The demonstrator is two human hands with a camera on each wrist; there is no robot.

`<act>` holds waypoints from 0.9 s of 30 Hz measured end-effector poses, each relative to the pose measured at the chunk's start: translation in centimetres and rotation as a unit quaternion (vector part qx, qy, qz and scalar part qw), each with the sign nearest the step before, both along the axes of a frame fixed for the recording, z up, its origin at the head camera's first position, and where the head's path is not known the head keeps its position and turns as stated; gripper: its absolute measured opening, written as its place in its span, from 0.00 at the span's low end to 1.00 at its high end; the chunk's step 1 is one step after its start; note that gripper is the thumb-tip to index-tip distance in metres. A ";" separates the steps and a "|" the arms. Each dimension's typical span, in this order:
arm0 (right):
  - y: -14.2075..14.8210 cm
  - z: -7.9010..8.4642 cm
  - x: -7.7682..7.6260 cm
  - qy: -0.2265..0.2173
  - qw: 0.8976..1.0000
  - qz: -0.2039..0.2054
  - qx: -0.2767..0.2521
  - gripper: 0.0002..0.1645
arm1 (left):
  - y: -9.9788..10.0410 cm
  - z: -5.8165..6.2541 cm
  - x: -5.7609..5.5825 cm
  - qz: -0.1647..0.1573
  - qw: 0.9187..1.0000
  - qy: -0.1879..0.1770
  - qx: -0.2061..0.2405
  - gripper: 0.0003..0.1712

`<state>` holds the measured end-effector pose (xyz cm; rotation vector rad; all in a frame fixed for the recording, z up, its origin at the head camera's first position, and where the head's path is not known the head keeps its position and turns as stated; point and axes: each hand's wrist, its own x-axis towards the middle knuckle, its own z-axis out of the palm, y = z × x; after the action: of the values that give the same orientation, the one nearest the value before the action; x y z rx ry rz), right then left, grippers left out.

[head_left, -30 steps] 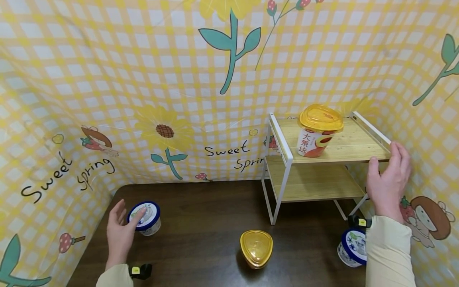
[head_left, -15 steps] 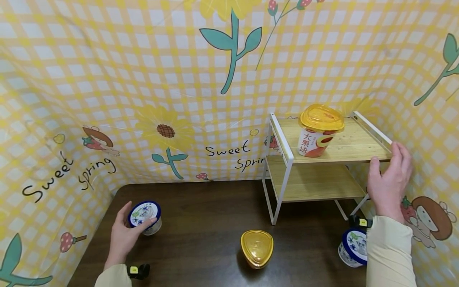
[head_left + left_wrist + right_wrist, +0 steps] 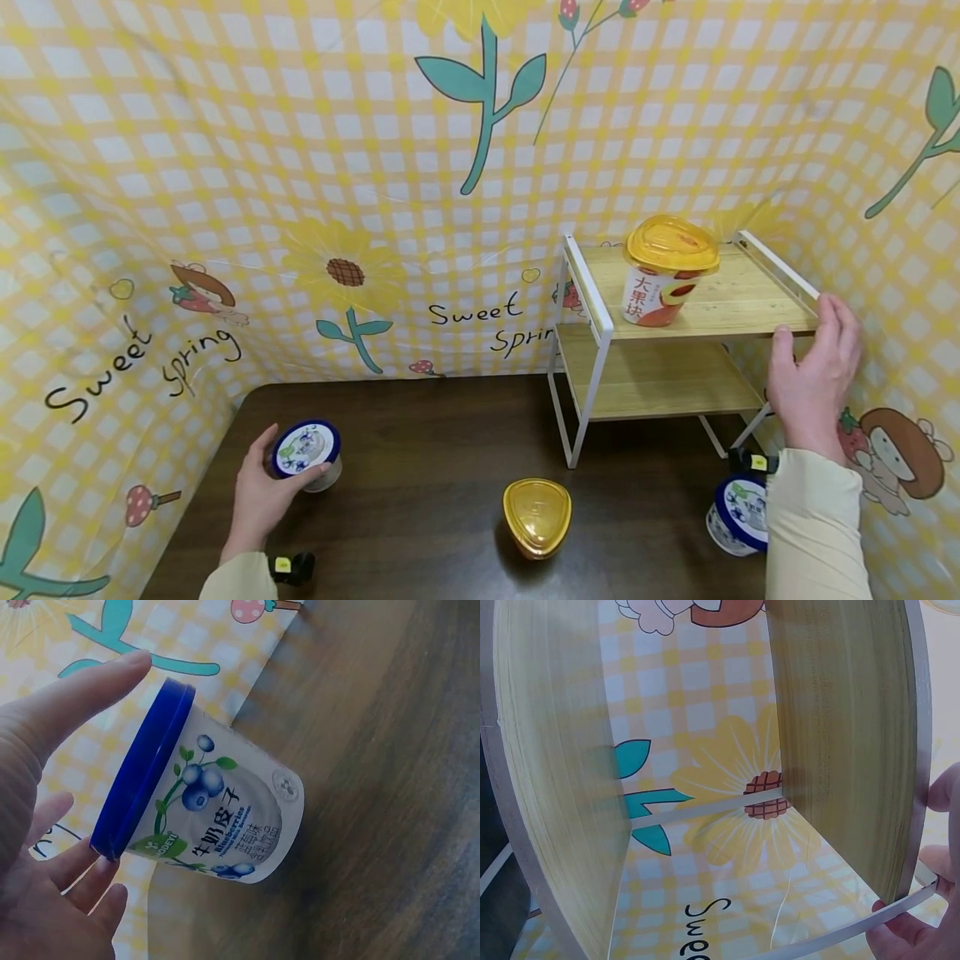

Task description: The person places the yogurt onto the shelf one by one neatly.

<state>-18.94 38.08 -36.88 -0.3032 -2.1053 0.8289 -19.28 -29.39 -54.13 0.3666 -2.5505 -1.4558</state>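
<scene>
“Sweet Spring” on cloth (image 3: 480,225), “大果块” on shelved cup (image 3: 663,273), “牛奶皮子”, “Blueberries” on blue-lidded tub (image 3: 206,799)

Your head view is bright, with a dark shadow below the gold cup (image 3: 537,517); your left-wrist view is dimmer, and distortion bows the rack (image 3: 847,720) in your right-wrist view.
</scene>
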 end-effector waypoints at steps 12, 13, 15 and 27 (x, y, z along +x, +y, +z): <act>-0.1 0.1 0.0 -0.002 1.000 0.000 0.000 0.38 | -0.3 -1.2 -0.7 -0.009 0.999 -0.021 0.028 0.72; -0.1 0.1 0.0 -0.004 1.000 0.000 -0.001 0.38 | -0.4 -1.3 -0.7 -0.010 0.999 -0.022 0.026 0.72; -0.1 0.1 0.0 -0.004 1.000 -0.001 0.000 0.38 | -0.4 -1.4 -0.8 -0.012 0.999 -0.026 0.019 0.71; -0.1 0.1 0.0 -0.004 1.000 -0.003 0.000 0.37 | -0.6 -1.5 -0.9 -0.023 0.998 -0.057 -0.008 0.72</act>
<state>-18.93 37.97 -36.76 -0.3132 -2.1102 0.8256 -20.16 -30.03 -55.67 0.4020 -2.6746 -1.4682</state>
